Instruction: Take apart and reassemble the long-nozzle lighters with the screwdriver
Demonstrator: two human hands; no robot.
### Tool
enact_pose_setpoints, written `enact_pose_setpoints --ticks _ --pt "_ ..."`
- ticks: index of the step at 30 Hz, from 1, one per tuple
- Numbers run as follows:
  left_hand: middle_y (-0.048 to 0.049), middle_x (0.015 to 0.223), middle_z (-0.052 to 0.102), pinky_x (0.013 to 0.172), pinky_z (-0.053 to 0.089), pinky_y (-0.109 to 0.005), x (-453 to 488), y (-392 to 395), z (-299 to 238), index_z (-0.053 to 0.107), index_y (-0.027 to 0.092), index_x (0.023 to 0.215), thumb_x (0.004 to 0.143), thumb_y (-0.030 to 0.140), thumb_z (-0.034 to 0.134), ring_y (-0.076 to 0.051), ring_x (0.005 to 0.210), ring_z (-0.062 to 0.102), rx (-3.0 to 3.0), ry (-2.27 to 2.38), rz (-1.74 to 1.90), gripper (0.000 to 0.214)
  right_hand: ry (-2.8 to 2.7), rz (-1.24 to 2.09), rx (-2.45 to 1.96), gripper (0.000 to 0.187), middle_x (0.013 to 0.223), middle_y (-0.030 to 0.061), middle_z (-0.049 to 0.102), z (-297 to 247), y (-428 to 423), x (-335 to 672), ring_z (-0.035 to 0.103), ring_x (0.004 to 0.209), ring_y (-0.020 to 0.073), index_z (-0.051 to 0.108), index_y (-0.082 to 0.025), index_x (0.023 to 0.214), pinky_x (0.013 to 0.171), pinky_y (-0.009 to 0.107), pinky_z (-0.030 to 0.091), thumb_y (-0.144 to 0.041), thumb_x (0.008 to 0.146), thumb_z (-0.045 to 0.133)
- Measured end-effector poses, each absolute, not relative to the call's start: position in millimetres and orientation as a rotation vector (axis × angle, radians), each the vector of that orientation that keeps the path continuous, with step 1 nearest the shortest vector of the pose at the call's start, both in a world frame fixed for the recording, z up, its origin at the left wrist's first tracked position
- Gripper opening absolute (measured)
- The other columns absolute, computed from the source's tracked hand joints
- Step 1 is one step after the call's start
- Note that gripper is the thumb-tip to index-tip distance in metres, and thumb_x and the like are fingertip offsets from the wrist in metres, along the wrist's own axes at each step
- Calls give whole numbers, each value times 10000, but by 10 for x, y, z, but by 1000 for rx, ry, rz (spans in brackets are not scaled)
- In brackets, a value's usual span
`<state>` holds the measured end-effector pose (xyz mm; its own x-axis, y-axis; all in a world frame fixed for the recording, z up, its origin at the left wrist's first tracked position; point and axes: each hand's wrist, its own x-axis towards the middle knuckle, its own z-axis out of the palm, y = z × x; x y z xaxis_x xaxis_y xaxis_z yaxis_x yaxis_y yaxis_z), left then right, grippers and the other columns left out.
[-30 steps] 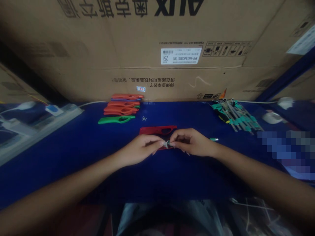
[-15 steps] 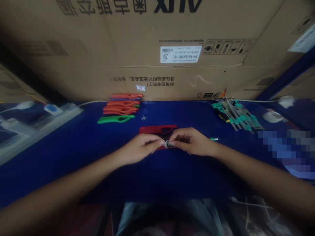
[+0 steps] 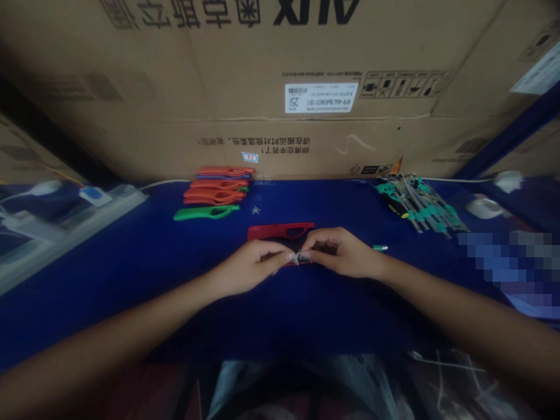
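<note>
My left hand (image 3: 251, 265) and my right hand (image 3: 339, 252) meet fingertip to fingertip over the blue table (image 3: 131, 256). Both pinch one small greenish-silver part (image 3: 298, 256) between thumb and fingers. Just behind the fingers lies a flat red plastic shell (image 3: 280, 231) with a handle slot, partly hidden by my hands. A slim part with a green tip (image 3: 380, 248) pokes out behind my right wrist.
A stack of orange and green plastic shells (image 3: 216, 195) lies at the back left. A pile of green-ended metal rods (image 3: 415, 204) sits at the back right. A large cardboard box (image 3: 280, 87) walls off the table's far edge. White cables and plugs lie at both sides.
</note>
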<state>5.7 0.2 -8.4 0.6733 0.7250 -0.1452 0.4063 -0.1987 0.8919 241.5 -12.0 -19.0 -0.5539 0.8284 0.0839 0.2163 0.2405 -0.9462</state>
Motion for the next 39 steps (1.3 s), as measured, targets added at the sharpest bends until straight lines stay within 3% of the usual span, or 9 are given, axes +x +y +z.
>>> enact_pose_setpoints --ticks 14,30,35,39 --pt "25 647 532 570 369 -217 100 -10 -99 717 135 955 965 438 501 -114 615 486 1813 936 424 373 -1882 1338 -997 197 777 21 651 -215 -135 2399 579 669 107 653 -150 873 635 260 466 -347 889 646" --pt "27 651 564 595 393 -214 97 -17 -97 710 149 883 965 414 510 -110 620 508 1823 903 428 342 -1864 1377 -978 187 809 30 679 -212 -120 2389 619 716 121 655 -152 881 677 276 487 -339 886 657" --pt "29 616 572 543 369 -209 109 -9 -46 700 148 815 949 429 528 -95 542 469 1797 957 430 357 -1791 1404 -996 184 756 10 649 -171 -124 2395 568 647 90 654 -145 854 611 245 447 -326 871 680" --pt "12 638 610 541 362 -212 98 11 -24 684 150 742 933 442 547 -95 538 473 1824 956 414 375 -1722 1435 -1003 187 587 -55 561 -139 -116 2402 433 477 47 645 -147 844 466 210 340 -328 877 678"
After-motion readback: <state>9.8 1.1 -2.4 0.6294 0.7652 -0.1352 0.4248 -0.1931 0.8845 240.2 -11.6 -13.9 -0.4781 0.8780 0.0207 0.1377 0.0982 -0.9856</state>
